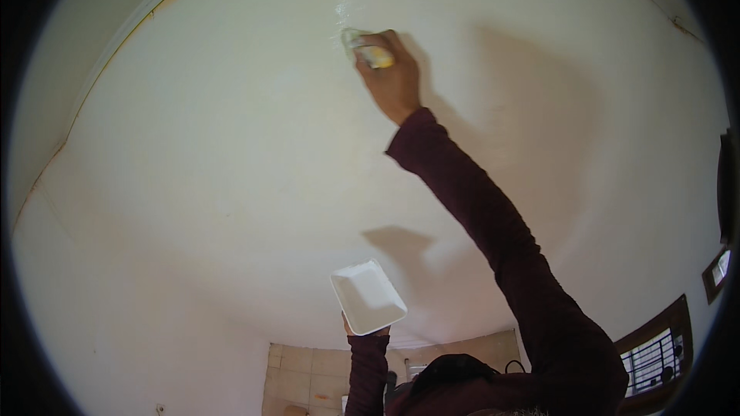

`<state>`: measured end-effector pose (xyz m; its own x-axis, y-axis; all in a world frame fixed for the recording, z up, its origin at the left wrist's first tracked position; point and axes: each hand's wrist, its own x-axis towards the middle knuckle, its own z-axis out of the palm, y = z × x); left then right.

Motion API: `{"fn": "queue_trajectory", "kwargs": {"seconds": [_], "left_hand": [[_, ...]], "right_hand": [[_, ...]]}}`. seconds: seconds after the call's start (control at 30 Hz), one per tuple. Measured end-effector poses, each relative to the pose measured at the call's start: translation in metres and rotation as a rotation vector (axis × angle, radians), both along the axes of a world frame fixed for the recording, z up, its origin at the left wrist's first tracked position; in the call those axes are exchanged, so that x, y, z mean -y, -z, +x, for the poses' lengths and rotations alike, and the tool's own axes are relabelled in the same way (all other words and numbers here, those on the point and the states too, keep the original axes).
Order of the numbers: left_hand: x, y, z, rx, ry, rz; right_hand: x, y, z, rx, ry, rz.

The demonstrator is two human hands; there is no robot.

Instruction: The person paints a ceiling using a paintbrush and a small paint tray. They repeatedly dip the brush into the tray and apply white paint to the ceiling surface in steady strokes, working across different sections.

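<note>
Against the pale wall (254, 108), my right hand (393, 69) is closed around a paintbrush (376, 56), its yellow part showing between the fingers. The brush's pale, flat end touches the wall, though blur hides its detail. A wet, shiny patch (344, 9) lies just above it. Lower down, my left hand (348, 325) holds a shallow white rectangular tray (370, 298) from below. The tray tilts so its inside shows, white all over. Most of the left fingers are hidden beneath it. Dark maroon sleeves cover both arms.
A cracked, yellowish seam (100, 81) runs along the upper left edge of the wall. At lower right is a dark-framed window (655, 354) with bars. Tan floor tiles (308, 366) show at the bottom. Shadows of arm and tray fall on the wall.
</note>
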<state>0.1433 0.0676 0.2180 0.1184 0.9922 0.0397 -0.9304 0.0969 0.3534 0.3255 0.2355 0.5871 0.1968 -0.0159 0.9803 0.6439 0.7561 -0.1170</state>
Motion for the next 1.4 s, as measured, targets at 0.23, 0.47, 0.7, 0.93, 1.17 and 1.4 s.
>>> {"fn": "queue_trajectory", "kwargs": {"seconds": [0.23,0.47,0.7,0.93,1.17,1.4], "left_hand": [[0.001,-0.001,-0.001,0.05,0.038,-0.007],[0.005,0.0,-0.001,0.053,0.049,0.038],[0.001,0.0,0.001,-0.125,-0.024,0.093],[0.005,-0.002,-0.001,-0.066,0.01,0.066],[-0.006,0.005,-0.001,0.025,0.034,0.069],[-0.005,0.019,-0.004,0.02,0.016,0.007]], "right_hand": [[0.043,0.006,0.119,-0.106,0.19,0.002],[0.079,0.01,0.168,-0.284,0.357,0.035],[0.047,0.037,0.076,-0.019,0.512,0.001],[0.018,0.042,-0.031,0.075,0.101,-0.093],[0.007,0.006,0.002,-0.122,-0.165,0.031],[0.044,0.007,0.101,-0.22,0.36,0.079]]}}
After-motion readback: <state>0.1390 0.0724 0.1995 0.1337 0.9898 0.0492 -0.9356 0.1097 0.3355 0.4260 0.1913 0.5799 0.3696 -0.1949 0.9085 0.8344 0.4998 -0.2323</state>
